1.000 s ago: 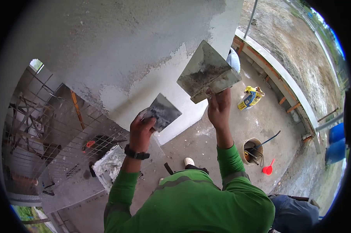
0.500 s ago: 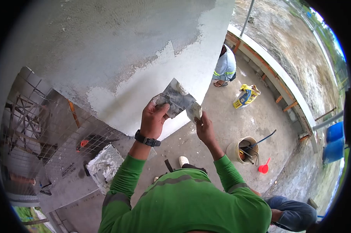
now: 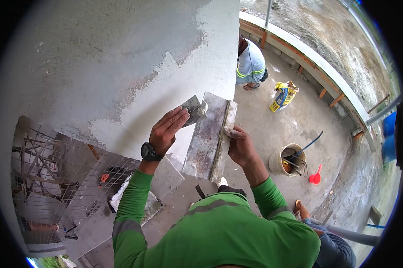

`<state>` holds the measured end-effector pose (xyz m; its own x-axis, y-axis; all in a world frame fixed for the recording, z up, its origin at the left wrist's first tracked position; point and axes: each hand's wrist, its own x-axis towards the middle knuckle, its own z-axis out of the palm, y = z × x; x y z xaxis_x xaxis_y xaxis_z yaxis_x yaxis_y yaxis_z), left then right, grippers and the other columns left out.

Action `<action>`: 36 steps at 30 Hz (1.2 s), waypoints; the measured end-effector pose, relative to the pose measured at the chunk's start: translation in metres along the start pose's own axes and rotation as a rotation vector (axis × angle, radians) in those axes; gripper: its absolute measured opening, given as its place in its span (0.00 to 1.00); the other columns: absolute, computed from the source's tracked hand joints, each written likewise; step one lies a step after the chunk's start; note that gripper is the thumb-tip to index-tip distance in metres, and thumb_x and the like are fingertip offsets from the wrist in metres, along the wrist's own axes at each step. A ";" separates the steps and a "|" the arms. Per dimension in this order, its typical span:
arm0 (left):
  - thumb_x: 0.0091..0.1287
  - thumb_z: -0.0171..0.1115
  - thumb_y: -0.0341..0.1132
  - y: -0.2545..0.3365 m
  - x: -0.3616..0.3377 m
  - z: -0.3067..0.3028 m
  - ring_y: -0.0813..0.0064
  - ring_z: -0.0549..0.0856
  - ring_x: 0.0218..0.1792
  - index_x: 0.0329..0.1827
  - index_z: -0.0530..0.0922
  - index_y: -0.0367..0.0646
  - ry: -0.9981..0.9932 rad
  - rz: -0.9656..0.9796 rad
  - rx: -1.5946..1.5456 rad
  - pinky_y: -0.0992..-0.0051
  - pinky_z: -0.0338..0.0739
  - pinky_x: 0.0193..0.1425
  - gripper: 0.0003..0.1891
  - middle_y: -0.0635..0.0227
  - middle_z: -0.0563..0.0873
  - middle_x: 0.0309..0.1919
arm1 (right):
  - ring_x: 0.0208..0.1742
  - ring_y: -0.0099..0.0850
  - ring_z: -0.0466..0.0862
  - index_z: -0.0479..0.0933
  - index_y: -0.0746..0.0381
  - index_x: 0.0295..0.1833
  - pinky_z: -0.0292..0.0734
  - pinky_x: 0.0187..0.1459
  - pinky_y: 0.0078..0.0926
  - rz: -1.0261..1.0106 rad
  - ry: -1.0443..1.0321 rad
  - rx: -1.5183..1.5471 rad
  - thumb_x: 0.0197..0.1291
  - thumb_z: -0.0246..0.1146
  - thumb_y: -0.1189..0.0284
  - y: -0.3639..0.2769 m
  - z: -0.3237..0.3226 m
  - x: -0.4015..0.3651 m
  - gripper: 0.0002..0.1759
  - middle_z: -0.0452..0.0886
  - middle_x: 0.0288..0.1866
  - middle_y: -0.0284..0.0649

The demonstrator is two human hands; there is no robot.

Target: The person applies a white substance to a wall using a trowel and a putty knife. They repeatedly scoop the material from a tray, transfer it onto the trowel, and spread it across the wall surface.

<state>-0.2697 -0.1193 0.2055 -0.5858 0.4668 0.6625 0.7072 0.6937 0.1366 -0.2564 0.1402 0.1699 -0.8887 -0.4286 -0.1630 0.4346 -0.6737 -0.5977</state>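
My left hand (image 3: 166, 130) holds a small flat metal blade (image 3: 192, 110) with grey-white paste on its right edge, fingers laid along its top. Close by on the right, my right hand (image 3: 241, 145) grips the edge bar of a wide, smeared metal plate (image 3: 207, 134), its flat face turned up. The blade's pasty end is beside the plate's upper left edge; whether they touch I cannot tell. Behind both tools is a wall (image 3: 166, 85) partly coated white, with a rougher grey area at the upper left.
A crouching person (image 3: 251, 60) is beyond the wall. On the floor are a yellow-blue bag (image 3: 283, 96), a bucket (image 3: 277, 166) of tools and a red dipper (image 3: 315, 178). Another person's leg (image 3: 335, 250) shows lower right. Wire mesh (image 3: 54, 187) and a paste-smeared tray (image 3: 152, 207) are left.
The wide plate has turned from nearly edge-on to showing its broad face. My left hand with the blade has shifted slightly left, and the view has moved, with the wall further left.
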 end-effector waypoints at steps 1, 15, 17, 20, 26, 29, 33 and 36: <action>0.54 0.53 0.12 -0.004 -0.008 -0.001 0.60 0.81 0.60 0.59 0.79 0.43 0.000 -0.034 0.004 0.65 0.78 0.62 0.29 0.62 0.83 0.57 | 0.54 0.34 0.82 0.69 0.67 0.64 0.78 0.57 0.36 0.000 0.000 0.003 0.66 0.58 0.68 -0.003 -0.003 0.001 0.24 0.80 0.54 0.41; 0.69 0.59 0.29 0.077 -0.218 -0.030 0.73 0.86 0.38 0.57 0.79 0.36 0.197 -1.173 -0.142 0.73 0.78 0.44 0.15 0.56 0.87 0.42 | 0.29 0.57 0.82 0.64 0.64 0.55 0.76 0.29 0.52 -1.021 0.678 -1.403 0.64 0.53 0.73 -0.011 0.094 0.211 0.16 0.82 0.32 0.58; 0.69 0.61 0.32 0.073 -0.219 -0.028 0.76 0.84 0.36 0.55 0.80 0.35 0.301 -1.163 -0.173 0.74 0.76 0.43 0.14 0.58 0.88 0.37 | 0.28 0.53 0.83 0.63 0.67 0.54 0.78 0.24 0.46 -1.121 0.515 -1.474 0.62 0.54 0.76 0.050 0.129 0.194 0.16 0.81 0.35 0.60; 0.69 0.62 0.33 0.067 -0.228 -0.027 0.76 0.84 0.36 0.52 0.80 0.34 0.304 -1.188 -0.229 0.74 0.76 0.43 0.14 0.60 0.87 0.38 | 0.24 0.52 0.82 0.63 0.66 0.58 0.77 0.24 0.44 -1.166 0.282 -1.412 0.62 0.58 0.75 0.075 0.131 0.137 0.21 0.81 0.34 0.55; 0.69 0.61 0.34 0.078 -0.248 -0.041 0.78 0.84 0.40 0.53 0.80 0.33 0.474 -1.285 -0.317 0.75 0.77 0.47 0.14 0.61 0.88 0.42 | 0.31 0.58 0.82 0.64 0.62 0.61 0.76 0.29 0.52 -1.193 0.793 -1.476 0.64 0.56 0.70 -0.061 0.070 0.169 0.21 0.81 0.31 0.58; 0.68 0.59 0.26 0.089 -0.252 -0.052 0.74 0.85 0.48 0.53 0.81 0.36 0.530 -1.267 -0.174 0.74 0.77 0.54 0.12 0.61 0.87 0.48 | 0.39 0.60 0.83 0.66 0.65 0.57 0.76 0.38 0.56 -1.187 0.881 -1.583 0.60 0.55 0.69 -0.107 0.070 0.223 0.21 0.83 0.37 0.58; 0.61 0.56 0.16 0.099 -0.249 -0.072 0.61 0.81 0.59 0.52 0.83 0.40 0.450 -0.940 0.174 0.65 0.74 0.65 0.18 0.61 0.86 0.52 | 0.40 0.59 0.83 0.67 0.62 0.56 0.77 0.38 0.54 -1.117 0.610 -1.655 0.63 0.57 0.67 -0.017 0.131 0.185 0.18 0.84 0.37 0.56; 0.58 0.55 0.14 0.100 -0.253 -0.086 0.57 0.79 0.62 0.51 0.84 0.42 0.354 -0.838 0.316 0.61 0.73 0.67 0.21 0.61 0.85 0.53 | 0.37 0.55 0.84 0.68 0.65 0.53 0.78 0.36 0.47 -1.192 0.435 -1.619 0.65 0.59 0.71 0.017 0.127 0.125 0.15 0.83 0.36 0.56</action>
<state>-0.0169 -0.2152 0.1150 -0.6622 -0.4045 0.6307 -0.0564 0.8663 0.4963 -0.3418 -0.0014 0.2389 -0.6504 0.0299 0.7590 -0.5411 0.6831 -0.4906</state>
